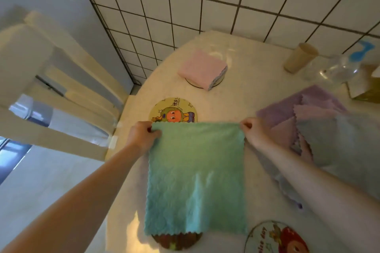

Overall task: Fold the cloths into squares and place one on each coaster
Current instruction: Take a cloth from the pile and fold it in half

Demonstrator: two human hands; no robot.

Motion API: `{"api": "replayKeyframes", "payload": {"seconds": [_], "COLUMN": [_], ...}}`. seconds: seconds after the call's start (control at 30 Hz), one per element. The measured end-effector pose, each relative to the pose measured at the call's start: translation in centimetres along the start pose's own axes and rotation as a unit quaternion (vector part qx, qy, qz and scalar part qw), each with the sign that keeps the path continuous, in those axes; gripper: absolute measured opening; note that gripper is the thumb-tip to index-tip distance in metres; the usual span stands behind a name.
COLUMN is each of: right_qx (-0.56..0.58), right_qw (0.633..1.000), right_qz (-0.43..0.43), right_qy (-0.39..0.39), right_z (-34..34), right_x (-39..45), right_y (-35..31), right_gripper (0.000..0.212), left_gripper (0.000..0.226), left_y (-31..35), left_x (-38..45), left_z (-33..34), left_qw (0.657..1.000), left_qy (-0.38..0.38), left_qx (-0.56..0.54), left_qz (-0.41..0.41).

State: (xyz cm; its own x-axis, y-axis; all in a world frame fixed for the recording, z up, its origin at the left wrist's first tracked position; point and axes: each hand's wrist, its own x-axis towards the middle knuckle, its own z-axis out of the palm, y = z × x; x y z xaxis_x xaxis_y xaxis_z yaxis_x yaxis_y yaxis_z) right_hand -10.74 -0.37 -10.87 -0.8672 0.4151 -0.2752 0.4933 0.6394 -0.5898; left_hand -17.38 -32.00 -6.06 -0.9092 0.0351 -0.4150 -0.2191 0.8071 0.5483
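Observation:
A green cloth [196, 176] hangs spread out flat above the table. My left hand [141, 135] pinches its top left corner and my right hand [257, 131] pinches its top right corner. A folded pink cloth [202, 69] lies on a white coaster [218, 83] at the back. A yellow cartoon coaster [162, 110] lies bare just beyond the green cloth. A dark coaster [176, 241] shows below the cloth's bottom edge. A white coaster with a red figure [275, 238] sits at the front right. Several loose cloths, purple, pink and pale blue [320, 121], are piled on the right.
The cream table [253, 80] stands against a tiled wall [205, 0]. A paper cup [300, 57], a clear bottle [339, 70] and a box [366, 88] stand at the back right. A pale wooden chair [67, 92] stands at the table's left edge.

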Motion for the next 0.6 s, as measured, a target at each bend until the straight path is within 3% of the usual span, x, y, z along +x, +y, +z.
{"api": "replayKeyframes", "payload": {"seconds": [0.07,0.2,0.27,0.37,0.4,0.47,0.6], "right_qx": [0.011,-0.104,-0.105,-0.131,-0.146,-0.18,-0.269], "right_qw": [1.0,0.99,0.983,0.958,0.944,0.913,0.865], "right_qz": [0.003,-0.063,-0.143,-0.217,-0.249,-0.331,-0.396], "right_qy": [0.021,0.077,0.038,-0.135,-0.161,-0.158,-0.148], "right_z": [0.3,0.2,0.8,1.7,1.9,2.4,3.0], "right_x": [0.7,-2.8,-6.4,-12.8,-14.9,-18.1,-21.0], "right_y": [0.1,-0.9,-0.7,0.6,1.2,2.4,4.2], "right_gripper": [0.014,0.028,0.027,0.018,0.016,0.014,0.043], "left_gripper": [0.007,0.047,0.049,0.044,0.044,0.052,0.066], "left_y": [-0.3,-2.4,-3.7,-6.3,-7.3,-8.6,-10.4], "left_x": [0.4,-1.1,-3.5,-8.0,-9.3,-11.8,-15.0], "left_z": [0.5,2.3,3.4,5.2,5.9,7.1,8.5], "left_qw": [0.999,0.982,0.959,0.906,0.889,0.869,0.844], "left_qy": [0.042,0.109,0.077,-0.007,-0.033,-0.074,-0.092], "left_qx": [-0.014,0.079,0.136,0.197,0.217,0.255,0.316], "left_qz": [0.02,0.135,0.237,0.376,0.403,0.419,0.424]}}
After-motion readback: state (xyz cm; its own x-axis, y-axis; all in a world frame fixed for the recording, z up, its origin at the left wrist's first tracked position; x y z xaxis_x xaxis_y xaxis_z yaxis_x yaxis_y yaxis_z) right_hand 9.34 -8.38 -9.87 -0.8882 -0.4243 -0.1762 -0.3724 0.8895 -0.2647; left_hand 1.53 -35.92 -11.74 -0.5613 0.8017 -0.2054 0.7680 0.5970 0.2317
